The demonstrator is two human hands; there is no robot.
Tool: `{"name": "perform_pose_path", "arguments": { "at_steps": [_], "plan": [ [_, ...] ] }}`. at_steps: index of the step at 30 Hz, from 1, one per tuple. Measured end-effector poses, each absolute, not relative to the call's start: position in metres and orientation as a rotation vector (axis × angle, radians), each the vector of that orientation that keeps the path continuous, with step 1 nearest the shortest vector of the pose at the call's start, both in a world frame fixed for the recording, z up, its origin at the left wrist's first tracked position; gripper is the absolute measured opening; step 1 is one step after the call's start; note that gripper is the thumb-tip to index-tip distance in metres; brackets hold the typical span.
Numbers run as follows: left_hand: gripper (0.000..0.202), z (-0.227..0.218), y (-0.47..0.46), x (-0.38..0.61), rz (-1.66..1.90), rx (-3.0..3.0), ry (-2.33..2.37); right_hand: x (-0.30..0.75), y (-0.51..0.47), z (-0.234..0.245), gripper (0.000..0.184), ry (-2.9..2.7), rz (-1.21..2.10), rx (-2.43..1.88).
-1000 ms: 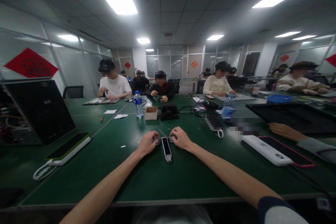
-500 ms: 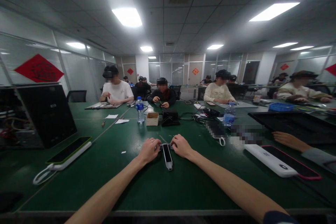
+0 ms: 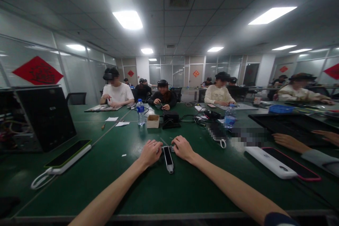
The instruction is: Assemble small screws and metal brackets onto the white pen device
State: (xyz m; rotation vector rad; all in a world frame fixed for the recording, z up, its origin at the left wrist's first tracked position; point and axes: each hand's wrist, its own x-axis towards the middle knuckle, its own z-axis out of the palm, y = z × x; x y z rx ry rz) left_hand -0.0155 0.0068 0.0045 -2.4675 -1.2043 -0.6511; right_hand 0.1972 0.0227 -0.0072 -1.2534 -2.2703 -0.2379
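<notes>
A narrow black strap-like device with a pale rim [image 3: 168, 159] lies lengthwise on the green table [image 3: 148, 190] in front of me. My left hand [image 3: 150, 152] rests at its far left end with fingers curled onto a small part there. My right hand [image 3: 182, 147] is curled at the far right end of the same part. What the fingertips pinch is too small to make out.
A phone on a white power bank [image 3: 67, 154] lies at the left beside an open computer case [image 3: 34, 116]. Another phone and power bank [image 3: 280, 162] lie at the right, near a neighbour's hand [image 3: 287, 141]. A water bottle [image 3: 140, 112], cardboard box [image 3: 153, 121] and cables sit farther back; several people work opposite.
Both hands stay at the far end of the device, fingers shifting slightly. The view has tilted up a little. A second hand of the neighbour appears at the right edge.
</notes>
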Motion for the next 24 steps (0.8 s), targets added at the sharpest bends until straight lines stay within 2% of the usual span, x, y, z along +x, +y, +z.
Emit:
{"name": "perform_pose_path", "arguments": {
  "at_steps": [6,13,18,24],
  "plan": [
    [0.018,0.003,0.009,-0.017,-0.538,-2.409,-1.191,0.193,0.02,-0.009,0.025,-2.272,-0.268,-1.198],
    [0.017,0.004,0.007,-0.015,-0.655,-2.397,-1.11,0.181,0.001,0.0,0.026,-2.409,-0.176,-1.071],
    [0.014,0.005,0.013,-0.02,-0.777,-2.387,-1.325,0.18,-0.014,0.016,0.022,-2.605,0.01,-0.858],
    [0.015,0.009,0.013,-0.024,-0.781,-2.392,-1.545,0.183,-0.013,0.025,0.028,-2.565,0.192,-1.067]
  ]
}}
